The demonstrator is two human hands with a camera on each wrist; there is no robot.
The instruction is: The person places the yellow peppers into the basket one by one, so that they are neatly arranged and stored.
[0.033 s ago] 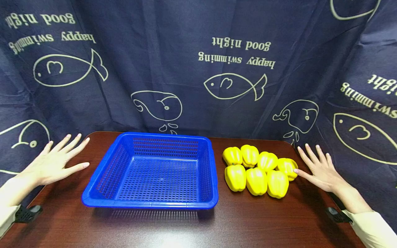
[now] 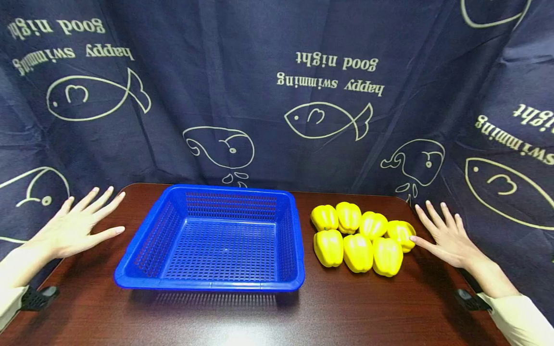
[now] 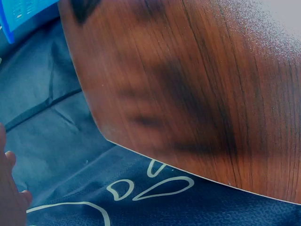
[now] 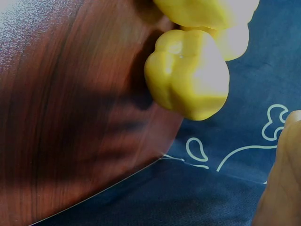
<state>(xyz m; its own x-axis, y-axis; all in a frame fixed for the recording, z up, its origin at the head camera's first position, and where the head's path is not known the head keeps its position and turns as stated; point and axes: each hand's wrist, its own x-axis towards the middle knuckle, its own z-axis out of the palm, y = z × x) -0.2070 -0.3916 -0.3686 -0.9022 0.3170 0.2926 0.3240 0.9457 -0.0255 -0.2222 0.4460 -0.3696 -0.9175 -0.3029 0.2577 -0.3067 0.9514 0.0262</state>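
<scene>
Several yellow bell peppers (image 2: 358,253) lie in two rows on the right half of the table. To their left stands a blue plastic basket (image 2: 209,286) with slotted walls and nothing inside. My left hand (image 2: 80,223) is held out with fingers spread, left of the basket and apart from it. My right hand (image 2: 447,240) is spread too; its thumb tip overlaps the rightmost pepper (image 2: 400,233) in the head view. In the right wrist view a yellow pepper (image 4: 188,75) shows near the table edge, with part of the hand at lower right.
The brown wooden table (image 2: 355,307) has cut corners at the back. A dark blue curtain (image 2: 259,86) with fish and whale drawings hangs right behind it and around both sides. Black wrist bands (image 2: 39,298) sit at both sleeves.
</scene>
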